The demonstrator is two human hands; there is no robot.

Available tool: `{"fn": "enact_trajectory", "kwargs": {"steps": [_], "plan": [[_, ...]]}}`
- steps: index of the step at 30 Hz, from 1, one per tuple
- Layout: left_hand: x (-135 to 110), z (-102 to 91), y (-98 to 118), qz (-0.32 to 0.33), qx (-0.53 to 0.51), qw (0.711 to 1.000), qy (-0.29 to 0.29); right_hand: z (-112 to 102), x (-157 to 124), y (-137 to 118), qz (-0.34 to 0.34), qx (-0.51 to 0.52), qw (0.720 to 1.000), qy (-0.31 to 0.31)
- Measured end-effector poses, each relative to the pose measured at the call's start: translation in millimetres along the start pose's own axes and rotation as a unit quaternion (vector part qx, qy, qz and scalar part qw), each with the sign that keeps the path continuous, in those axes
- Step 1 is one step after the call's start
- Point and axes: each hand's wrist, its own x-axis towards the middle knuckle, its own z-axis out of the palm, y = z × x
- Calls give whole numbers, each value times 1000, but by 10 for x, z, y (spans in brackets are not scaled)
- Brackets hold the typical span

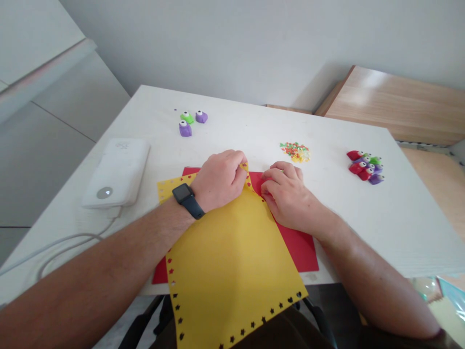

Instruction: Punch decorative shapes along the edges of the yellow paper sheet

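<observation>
A yellow sheet of paper (232, 257), with star and heart shaped holes along its edges, hangs over the table's front edge. My left hand (221, 177), a dark watch on its wrist, is closed on the sheet's far right corner, which bends upward. My right hand (288, 196) has its fingers curled at the sheet's right edge, just below that corner. Its fingertips are partly hidden. Beneath the yellow sheet lies a red sheet (296, 245), showing at the right, at the lower left and along the back.
Small punched paper shapes (296, 151) lie in a pile behind my right hand. Several red, purple and green craft punches (365, 167) are grouped at the right; purple and green ones (187, 126) stand back left. A white power bank (118, 172) with a cable (78, 237) rests at left.
</observation>
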Motion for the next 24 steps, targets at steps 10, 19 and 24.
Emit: {"fn": "enact_trajectory", "kwargs": {"steps": [10,19,24], "plan": [[-1,-6,-2,0,-4,1000,3,-48,-35,135,-1,-10,998,63],[2,-6,1,0,-3,1000,2,-80,-64,135,-40,29,998,31],[1,-11,7,0,-2,1000,0,-127,-72,120,-50,-9,999,11]]}}
